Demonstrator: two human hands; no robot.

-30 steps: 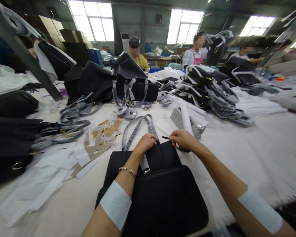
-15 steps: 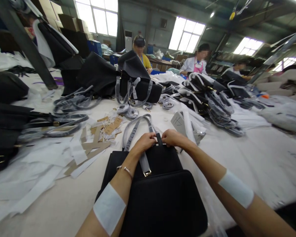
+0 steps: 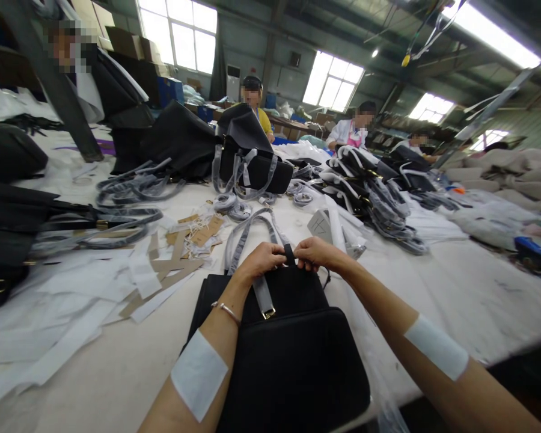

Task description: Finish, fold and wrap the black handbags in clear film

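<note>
A black bag (image 3: 293, 361) lies in front of me with its far edge under my hands. From that edge a short black strap tab (image 3: 289, 255) sticks up. My left hand (image 3: 267, 258) is closed in a pinch at the tab's left side, fingertips on the bag's far edge. My right hand (image 3: 314, 254) pinches just to the right of the tab; its fingertips are partly hidden. A plastic-wrapped handle (image 3: 240, 240) loops beyond the bag, and a wrapped strap end with a gold buckle (image 3: 267, 313) rests on the bag beside my left wrist.
Paper strips (image 3: 72, 313) and brown tags (image 3: 207, 231) lie at left. Beyond are wrapped straps (image 3: 135, 189), another black bag (image 3: 261, 171) and a pile of black bags (image 3: 365, 186). A grey stand-like piece (image 3: 319, 224) sits right of centre. Several people work behind the table.
My view has turned slightly to the right. Both hands stay at the bag's far edge, with the right fingers shifted slightly around the tab.
</note>
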